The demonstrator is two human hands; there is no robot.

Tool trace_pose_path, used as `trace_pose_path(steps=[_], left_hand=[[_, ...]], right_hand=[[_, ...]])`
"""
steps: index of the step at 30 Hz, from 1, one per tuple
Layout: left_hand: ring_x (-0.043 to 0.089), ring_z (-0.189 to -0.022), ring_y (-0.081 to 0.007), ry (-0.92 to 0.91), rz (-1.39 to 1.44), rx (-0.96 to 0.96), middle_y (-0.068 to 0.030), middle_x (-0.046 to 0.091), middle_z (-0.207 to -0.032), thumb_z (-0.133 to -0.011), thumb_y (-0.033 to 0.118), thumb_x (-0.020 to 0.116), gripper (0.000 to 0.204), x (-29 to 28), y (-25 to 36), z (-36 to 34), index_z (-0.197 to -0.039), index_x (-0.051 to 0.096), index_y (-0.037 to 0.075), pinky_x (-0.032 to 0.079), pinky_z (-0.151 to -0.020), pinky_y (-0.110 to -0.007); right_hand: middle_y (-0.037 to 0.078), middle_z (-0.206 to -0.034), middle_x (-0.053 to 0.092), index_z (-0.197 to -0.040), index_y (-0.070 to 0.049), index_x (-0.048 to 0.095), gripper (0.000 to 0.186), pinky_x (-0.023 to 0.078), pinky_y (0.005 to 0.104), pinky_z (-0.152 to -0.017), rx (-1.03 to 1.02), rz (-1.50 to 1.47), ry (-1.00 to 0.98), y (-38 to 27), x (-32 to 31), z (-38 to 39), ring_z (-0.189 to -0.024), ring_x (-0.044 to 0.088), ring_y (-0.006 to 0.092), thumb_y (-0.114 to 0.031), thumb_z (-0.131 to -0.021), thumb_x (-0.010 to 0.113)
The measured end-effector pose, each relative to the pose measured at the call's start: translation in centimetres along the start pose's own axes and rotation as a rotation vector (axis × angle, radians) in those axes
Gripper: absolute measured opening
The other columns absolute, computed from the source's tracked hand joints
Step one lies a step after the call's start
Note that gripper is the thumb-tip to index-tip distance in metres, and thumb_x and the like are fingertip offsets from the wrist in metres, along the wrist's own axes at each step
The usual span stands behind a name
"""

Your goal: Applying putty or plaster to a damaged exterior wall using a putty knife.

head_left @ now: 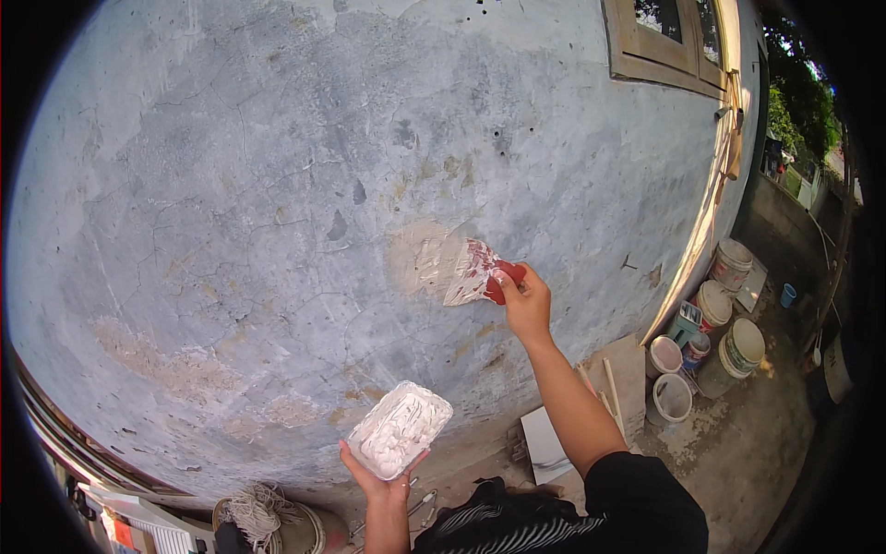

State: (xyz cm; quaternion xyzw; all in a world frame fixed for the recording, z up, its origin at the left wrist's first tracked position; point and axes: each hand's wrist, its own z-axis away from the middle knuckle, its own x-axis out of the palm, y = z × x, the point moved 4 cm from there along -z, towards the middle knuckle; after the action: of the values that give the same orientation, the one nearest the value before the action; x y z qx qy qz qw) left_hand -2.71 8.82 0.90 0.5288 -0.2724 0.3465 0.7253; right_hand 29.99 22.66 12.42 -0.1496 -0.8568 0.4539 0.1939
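Note:
My right hand [526,297] grips a red putty knife [482,268] by its handle, with the wide blade against the wall [277,185]. White paste smears cover much of the blade. Just left of the blade, a beige filler patch [420,260] lies on the blue-grey, cracked plaster. Lower down, my left hand [386,482] holds up a shallow rectangular tub of white putty [401,429] from beneath, fingers at its sides. The putty surface is ridged and uneven.
Several paint buckets [743,346] stand at the right by the wall's corner. A wooden window frame [669,55] is at the upper right. A white board [546,446] leans near the wall's base. At the lower left, stringy fibres [258,512] top a bucket.

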Motion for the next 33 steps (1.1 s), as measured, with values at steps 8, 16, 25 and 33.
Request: trace_pose_path(steps=[8, 16, 25, 33], left_hand=[[0.054, -0.131, -0.0486, 0.016, 0.002, -0.005, -0.0169, 0.049, -0.153, -0.091, 0.079, 0.026, 0.093, 0.6, -1.5, 1.1, -0.157, 0.035, 0.014, 0.048, -0.088, -0.075], [0.055, -0.13, -0.0472, 0.059, 0.002, 0.037, -0.0159, 0.049, -0.152, -0.091, 0.082, 0.026, 0.094, -0.9, -2.7, 2.7, -0.156, 0.036, 0.014, 0.049, -0.089, -0.075], [0.051, -0.133, -0.0481, 0.095, -0.004, 0.042, -0.0165, 0.049, -0.152, -0.091, 0.08, 0.026, 0.092, -1.6, -1.9, 2.4, -0.156, 0.037, 0.014, 0.046, -0.091, -0.076], [0.055, -0.13, -0.0451, 0.103, 0.0, 0.059, -0.0145, 0.051, -0.151, -0.092, 0.078, 0.027, 0.09, -1.7, 0.2, 1.9, -0.156, 0.036, 0.015, 0.047, -0.09, -0.076]], right_hand=[[0.004, -0.091, 0.069, -0.103, 0.003, 0.066, 0.011, 0.049, 0.0244, -0.072, -0.051, -0.123, -0.011, -1.8, -2.5, 1.3, -0.082, 0.06, 0.0063, -0.008, -0.099, 0.066], [0.007, -0.096, 0.066, -0.114, 0.004, 0.072, 0.026, 0.05, 0.0274, -0.067, -0.502, 0.357, 0.219, -10.6, -0.5, 3.1, -0.077, 0.063, 0.0148, 0.004, -0.088, 0.069], [0.004, -0.088, 0.06, -0.113, -0.008, 0.077, 0.042, 0.052, 0.0345, -0.065, -0.543, 0.488, 0.239, -9.5, 10.0, 4.6, -0.075, 0.063, 0.023, -0.003, -0.071, 0.081], [0.003, -0.088, 0.06, -0.114, -0.01, 0.076, 0.045, 0.052, 0.0334, -0.065, -0.587, 0.347, -0.019, -11.4, 16.1, 11.1, -0.076, 0.062, 0.0209, -0.004, -0.069, 0.081]])
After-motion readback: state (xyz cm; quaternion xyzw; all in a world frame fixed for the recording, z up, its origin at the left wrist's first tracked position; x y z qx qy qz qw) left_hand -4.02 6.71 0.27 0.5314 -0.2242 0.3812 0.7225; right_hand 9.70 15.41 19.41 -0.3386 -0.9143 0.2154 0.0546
